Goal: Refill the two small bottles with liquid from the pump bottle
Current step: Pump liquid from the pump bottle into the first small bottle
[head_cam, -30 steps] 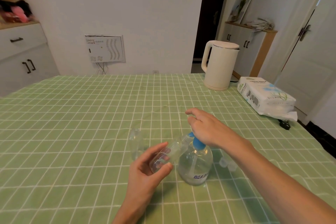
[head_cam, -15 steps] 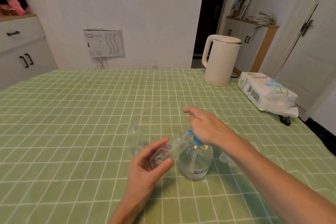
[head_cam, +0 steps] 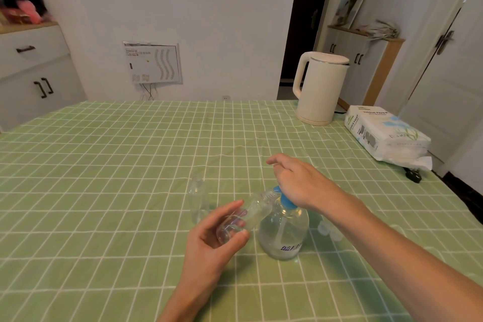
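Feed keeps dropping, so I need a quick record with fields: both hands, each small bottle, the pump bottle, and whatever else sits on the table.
left hand: grips the tilted small bottle, mouth at the spout
right hand: palm rests on the blue pump head
pump bottle: upright, holds clear liquid
standing small bottle: upright left of the pump bottle, untouched
fill in tilted bottle: cannot tell
others: kettle and tissue pack, far right

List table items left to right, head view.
standing bottle → held bottle in the left hand → pump bottle → kettle → tissue pack
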`<state>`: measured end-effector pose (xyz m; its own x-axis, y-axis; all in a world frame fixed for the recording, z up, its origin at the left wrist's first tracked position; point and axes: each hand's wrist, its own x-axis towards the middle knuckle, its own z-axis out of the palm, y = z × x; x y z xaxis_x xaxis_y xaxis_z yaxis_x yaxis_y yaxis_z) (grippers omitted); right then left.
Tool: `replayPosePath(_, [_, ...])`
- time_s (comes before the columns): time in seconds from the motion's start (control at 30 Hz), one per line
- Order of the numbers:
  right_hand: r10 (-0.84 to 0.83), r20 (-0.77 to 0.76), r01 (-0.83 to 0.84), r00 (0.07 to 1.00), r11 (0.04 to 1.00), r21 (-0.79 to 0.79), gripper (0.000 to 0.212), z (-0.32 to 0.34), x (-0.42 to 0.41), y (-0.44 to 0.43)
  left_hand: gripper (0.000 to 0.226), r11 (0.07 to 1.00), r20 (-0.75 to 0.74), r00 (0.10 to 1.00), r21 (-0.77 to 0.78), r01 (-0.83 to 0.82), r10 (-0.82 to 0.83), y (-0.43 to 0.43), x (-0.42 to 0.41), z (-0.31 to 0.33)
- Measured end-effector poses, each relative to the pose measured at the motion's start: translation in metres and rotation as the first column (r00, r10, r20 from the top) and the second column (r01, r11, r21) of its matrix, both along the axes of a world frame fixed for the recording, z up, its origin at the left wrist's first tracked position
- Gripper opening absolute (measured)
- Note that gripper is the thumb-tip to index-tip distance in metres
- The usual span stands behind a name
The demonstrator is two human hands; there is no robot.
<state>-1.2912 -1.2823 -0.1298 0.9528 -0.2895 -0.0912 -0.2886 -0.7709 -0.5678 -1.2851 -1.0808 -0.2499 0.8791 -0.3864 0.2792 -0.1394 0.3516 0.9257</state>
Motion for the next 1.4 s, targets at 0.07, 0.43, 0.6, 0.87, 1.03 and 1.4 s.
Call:
replayPosePath(0.07, [0.004,-0.012,-0.004,1.000,1.000,-0.007,0.046,-0.0013,-0.0002,-0.0001,0.053,1.000,0.001,1.000,0.001,-0.009,0.009,-0.0006,0.0001,0.0005])
replayPosePath(0.43, [-0.004,-0.014,0.004,1.000,1.000,0.003,0.045,0.0039,0.0028,-0.0053,0.052,1.000,0.014,1.000,0.018,-0.021,0.021,-0.0001,0.0005,0.0029])
replayPosePath(0.6, [-0.009,-0.006,0.009,1.000,1.000,0.020,0.045,-0.0018,0.0019,-0.0020,0.052,1.000,0.012,1.000,0.009,-0.010,0.010,-0.0011,0.0013,0.0013])
replayPosePath(0.87, [-0.017,-0.013,0.017,1.000,1.000,0.021,0.045,0.0029,0.0005,-0.0016,0.054,1.000,0.020,1.000,0.017,0.002,-0.002,0.0008,0.0006,0.0011])
replayPosePath(1.03, [-0.014,-0.011,0.014,1.000,0.999,0.029,0.044,0.0051,0.0020,-0.0045,0.054,1.000,0.019,1.000,0.017,-0.007,0.007,0.0007,0.0015,0.0005])
replayPosePath(1.4, [-0.013,-0.001,0.013,1.000,0.999,0.030,0.044,-0.0001,-0.0002,-0.0006,0.053,1.000,0.019,1.000,0.023,-0.014,0.014,0.0014,0.0013,0.0004])
